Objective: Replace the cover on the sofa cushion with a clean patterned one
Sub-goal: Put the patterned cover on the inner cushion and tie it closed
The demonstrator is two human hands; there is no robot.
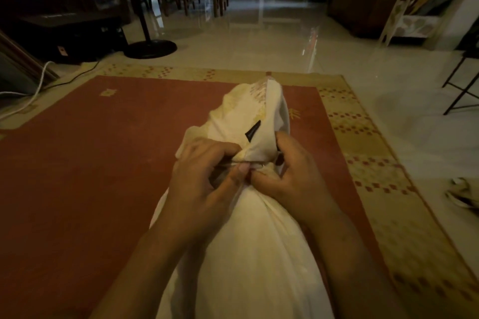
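A cream cushion (248,254) lies lengthwise on the red rug, running from the bottom edge up to the middle. Its far end is wrapped in a pale cover (243,109) with a faint yellow and pink pattern and a small black tag. My left hand (204,179) and my right hand (293,176) meet at the cover's open edge. Both pinch the fabric there, thumbs touching, at what looks like a zip line. The fabric bunches between the fingers, which hide the seam itself.
A red rug (90,176) with a beige patterned border covers the glossy tiled floor. A fan base (150,49) and cables sit far left. A black metal stand (461,83) is at the right, and a crumpled cloth (464,191) lies by the right edge.
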